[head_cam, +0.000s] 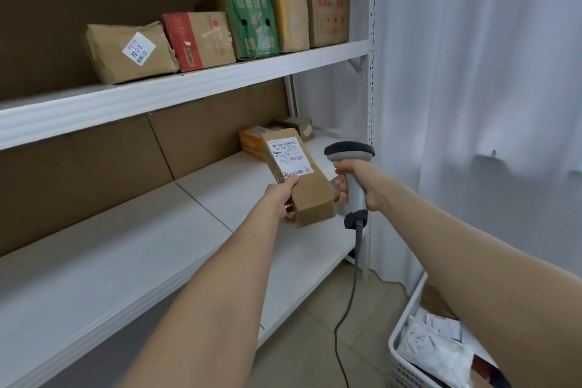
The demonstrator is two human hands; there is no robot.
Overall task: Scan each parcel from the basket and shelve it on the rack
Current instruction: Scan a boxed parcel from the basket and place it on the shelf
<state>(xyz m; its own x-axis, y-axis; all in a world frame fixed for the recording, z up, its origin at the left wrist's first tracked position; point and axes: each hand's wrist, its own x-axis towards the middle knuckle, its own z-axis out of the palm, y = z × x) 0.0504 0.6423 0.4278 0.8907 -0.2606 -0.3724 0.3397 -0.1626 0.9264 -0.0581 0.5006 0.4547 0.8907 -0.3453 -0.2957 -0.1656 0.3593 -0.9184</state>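
Observation:
My left hand grips a long brown cardboard parcel by its near end, holding it over the lower shelf of the white rack. A white shipping label with barcodes faces up on the parcel's far half. Just right of it, my right hand grips the handle of a grey barcode scanner, whose dark head sits level with the label. Its cable hangs down to the floor. The white basket with more parcels stands at the bottom right.
Several parcels line the upper shelf: a brown box, a red-and-brown box, a green box and two brown ones. An orange box and a small brown box sit at the lower shelf's far right. A white curtain hangs right of the rack post.

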